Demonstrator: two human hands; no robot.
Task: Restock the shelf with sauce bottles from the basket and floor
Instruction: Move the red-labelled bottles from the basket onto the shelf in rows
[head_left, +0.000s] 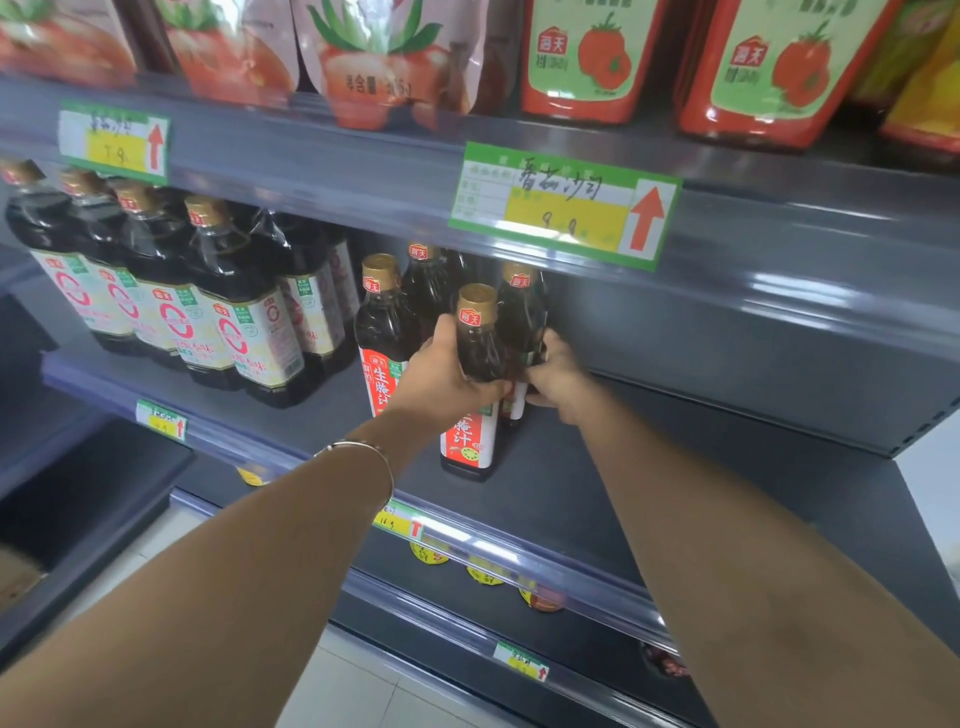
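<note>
A dark sauce bottle with a gold cap and red label stands on the grey middle shelf. My left hand grips it around the shoulder. Just behind it to the right stands a second sauce bottle, and my right hand holds its lower body. Two more bottles of the same kind stand behind and to the left. The basket and the floor stock are out of view.
Larger soy sauce bottles with white labels fill the shelf's left part. Tomato sauce pouches and ketchup bottles sit on the shelf above, its edge carrying price tags. Right of the bottles the middle shelf is bare. Jar lids show below.
</note>
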